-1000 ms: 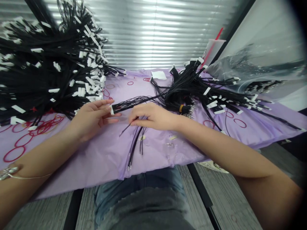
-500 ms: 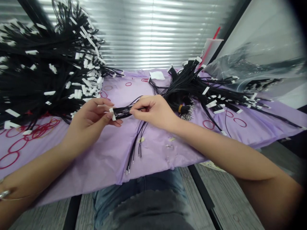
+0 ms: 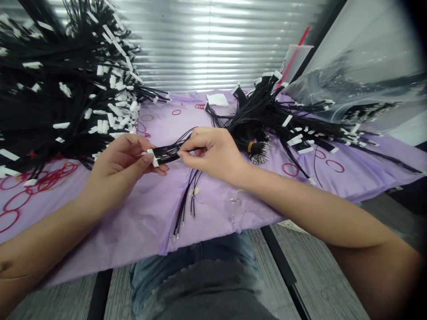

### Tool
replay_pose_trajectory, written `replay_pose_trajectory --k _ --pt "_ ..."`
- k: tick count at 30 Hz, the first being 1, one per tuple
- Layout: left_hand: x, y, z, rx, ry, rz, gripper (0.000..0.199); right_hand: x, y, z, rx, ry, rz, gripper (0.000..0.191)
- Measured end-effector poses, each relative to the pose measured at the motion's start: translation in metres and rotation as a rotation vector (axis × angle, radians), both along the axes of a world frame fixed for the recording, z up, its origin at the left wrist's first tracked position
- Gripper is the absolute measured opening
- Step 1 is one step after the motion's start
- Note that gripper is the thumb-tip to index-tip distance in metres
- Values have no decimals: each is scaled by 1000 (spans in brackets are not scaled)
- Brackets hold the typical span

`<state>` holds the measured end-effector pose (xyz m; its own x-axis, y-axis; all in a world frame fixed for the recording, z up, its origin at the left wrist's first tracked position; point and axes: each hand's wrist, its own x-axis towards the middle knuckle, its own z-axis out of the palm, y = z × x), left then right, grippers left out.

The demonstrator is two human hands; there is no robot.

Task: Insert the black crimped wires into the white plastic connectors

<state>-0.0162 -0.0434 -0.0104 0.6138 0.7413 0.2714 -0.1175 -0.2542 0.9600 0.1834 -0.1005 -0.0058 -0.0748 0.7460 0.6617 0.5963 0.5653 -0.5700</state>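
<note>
Between the thumb and fingers of my left hand (image 3: 125, 164) is a white connector (image 3: 153, 157) with several black wires (image 3: 167, 152) running right from it. My right hand (image 3: 213, 153) is closed in a pinch on these wires, a short way from the connector. Below my right hand, several loose black wires (image 3: 183, 209) with bare metal tips lie on the purple cloth (image 3: 133, 222). Just right of that hand is a black wire bundle (image 3: 258, 149) tied with a yellow band.
A large pile of black wires with white connectors (image 3: 66, 89) fills the left. Another pile (image 3: 267, 111) lies at the right, beside a plastic bag (image 3: 367, 89) and a cup (image 3: 293, 62) with a red straw. Red rubber bands (image 3: 53, 175) and a white scrap (image 3: 217, 99) lie on the cloth.
The view has shifted slightly, so the piles appear a little higher and further left. Both hands keep their hold, with my right hand still pinching the wires near the connector.
</note>
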Motion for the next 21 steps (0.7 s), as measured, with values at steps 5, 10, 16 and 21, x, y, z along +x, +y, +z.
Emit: replay_pose_trajectory --k 5,10,16,21 --pt "0 1 0 -10 3 -26 9 0 -2 1 34 -56 -22 12" --pt "0 2 -1 -25 -27 -55 10 -1 -4 3 87 -130 -45 14" --pt "1 3 -2 -20 -42 -52 11 -4 -7 3 132 -150 -81 16" --pt "0 4 -3 -25 -46 -58 11 -5 -8 2 180 -202 -65 19"
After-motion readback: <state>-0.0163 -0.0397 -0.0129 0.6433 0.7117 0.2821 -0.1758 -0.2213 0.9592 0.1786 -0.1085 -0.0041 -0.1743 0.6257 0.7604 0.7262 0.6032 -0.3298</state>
